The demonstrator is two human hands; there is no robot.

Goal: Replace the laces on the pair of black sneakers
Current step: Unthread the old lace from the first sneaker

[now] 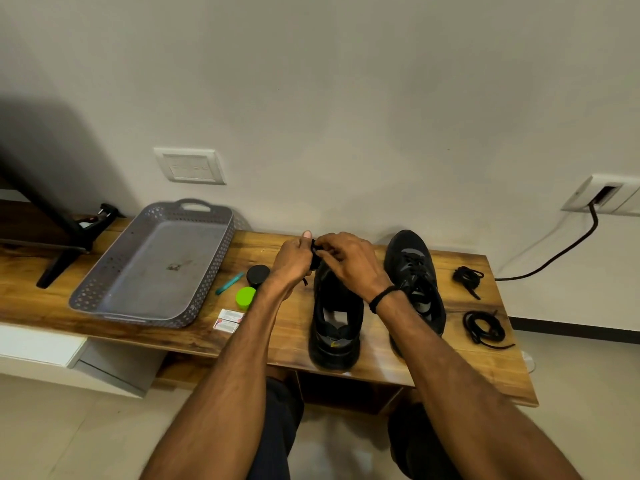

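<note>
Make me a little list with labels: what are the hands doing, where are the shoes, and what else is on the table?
hands: left hand and right hand both pinch a black lace at the far end of the middle sneaker
other sneaker: to the right, laced
spare laces: far bundle and near bundle, at the right end
table: wooden
tray: grey, to the left
small things: green lid, black tin, teal tool, two packets
</note>
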